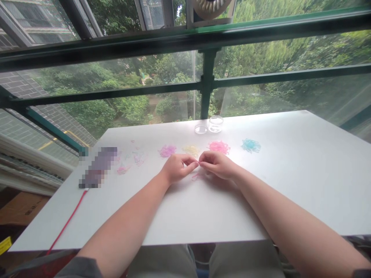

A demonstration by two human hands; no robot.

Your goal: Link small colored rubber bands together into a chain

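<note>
Left hand [180, 168] and right hand [218, 164] meet at the tips over a white worktop [203, 216].
Mixed pieces [139, 159] lie scattered at left, then a purple pile [167, 151]; each hand's fingers are together, anything between them too small to tell; a yellow pile [190, 149] sits just beyond, loose pink pieces [198, 177] just below, then a pink pile [219, 147] and, apart, a teal pile [251, 145].

Single head-worn view, from above the lap [164, 262], facing forward and down, across a nearby white table [298, 166]
</note>
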